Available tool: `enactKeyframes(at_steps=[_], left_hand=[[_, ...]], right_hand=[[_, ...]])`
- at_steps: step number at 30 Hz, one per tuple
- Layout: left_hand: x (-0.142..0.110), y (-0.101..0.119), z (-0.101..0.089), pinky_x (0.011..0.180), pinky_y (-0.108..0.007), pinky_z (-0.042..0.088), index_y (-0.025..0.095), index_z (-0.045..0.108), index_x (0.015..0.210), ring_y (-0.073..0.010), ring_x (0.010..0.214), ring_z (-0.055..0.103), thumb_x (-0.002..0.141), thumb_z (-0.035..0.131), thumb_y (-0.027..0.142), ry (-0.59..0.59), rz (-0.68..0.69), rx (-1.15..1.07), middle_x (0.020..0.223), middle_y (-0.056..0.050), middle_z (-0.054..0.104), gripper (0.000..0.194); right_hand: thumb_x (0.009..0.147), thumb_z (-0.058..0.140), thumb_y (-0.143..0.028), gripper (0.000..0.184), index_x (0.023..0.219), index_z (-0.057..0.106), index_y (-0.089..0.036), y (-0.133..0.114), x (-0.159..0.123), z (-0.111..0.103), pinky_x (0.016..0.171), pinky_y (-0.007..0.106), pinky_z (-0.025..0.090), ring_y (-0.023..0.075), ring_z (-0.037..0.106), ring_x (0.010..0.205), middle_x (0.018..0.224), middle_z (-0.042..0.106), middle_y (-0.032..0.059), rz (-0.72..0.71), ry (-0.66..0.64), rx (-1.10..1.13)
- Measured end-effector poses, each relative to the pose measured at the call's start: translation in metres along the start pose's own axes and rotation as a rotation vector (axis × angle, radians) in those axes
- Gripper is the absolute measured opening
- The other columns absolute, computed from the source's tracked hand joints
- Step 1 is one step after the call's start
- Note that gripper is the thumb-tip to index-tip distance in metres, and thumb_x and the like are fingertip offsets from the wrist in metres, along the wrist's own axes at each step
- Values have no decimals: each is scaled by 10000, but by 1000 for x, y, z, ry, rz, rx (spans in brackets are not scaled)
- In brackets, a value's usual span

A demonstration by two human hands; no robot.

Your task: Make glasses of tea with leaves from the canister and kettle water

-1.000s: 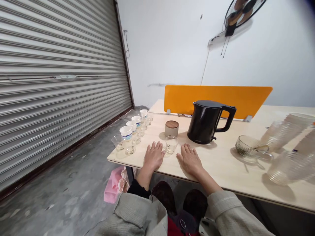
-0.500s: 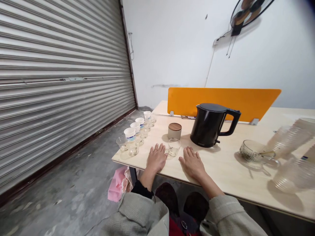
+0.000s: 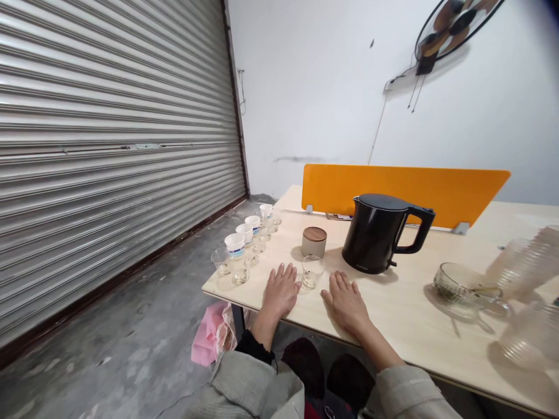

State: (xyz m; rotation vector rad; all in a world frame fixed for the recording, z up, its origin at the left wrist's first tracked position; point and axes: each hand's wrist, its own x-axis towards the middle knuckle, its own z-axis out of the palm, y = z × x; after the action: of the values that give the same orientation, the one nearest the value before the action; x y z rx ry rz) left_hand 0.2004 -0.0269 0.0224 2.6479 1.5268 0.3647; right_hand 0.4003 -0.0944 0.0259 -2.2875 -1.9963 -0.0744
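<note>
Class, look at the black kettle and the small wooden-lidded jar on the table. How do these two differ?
The kettle is far bigger than the jar. The kettle is glossy black, the jar matte beige. The kettle has a handle and spout; the jar has neither. Its lid is wood, the kettle's black. Both stand upright on the table.

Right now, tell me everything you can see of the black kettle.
The black kettle has a glossy, plastic-looking body tapering up to a pouring lip, a flat closed lid, and a large loop handle pointing right. It stands upright on the pale wood-look table, in front of the orange divider. Only the table appears to touch it.
</note>
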Motion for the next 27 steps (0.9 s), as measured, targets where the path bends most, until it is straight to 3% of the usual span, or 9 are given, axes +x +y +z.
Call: enactKeyframes(at_steps=[27], left_hand=[[0,0,0,1277,-504,174,215,319,1588,-267,1569,161,1045,169,484,-2,-4,4,1678,-16,257,625]], right_hand=[[1014,288,-405,661,1555,360,-31,1,1,3,1240,520,135,298,172,1555,1657,270,177,-7,18,-9]])
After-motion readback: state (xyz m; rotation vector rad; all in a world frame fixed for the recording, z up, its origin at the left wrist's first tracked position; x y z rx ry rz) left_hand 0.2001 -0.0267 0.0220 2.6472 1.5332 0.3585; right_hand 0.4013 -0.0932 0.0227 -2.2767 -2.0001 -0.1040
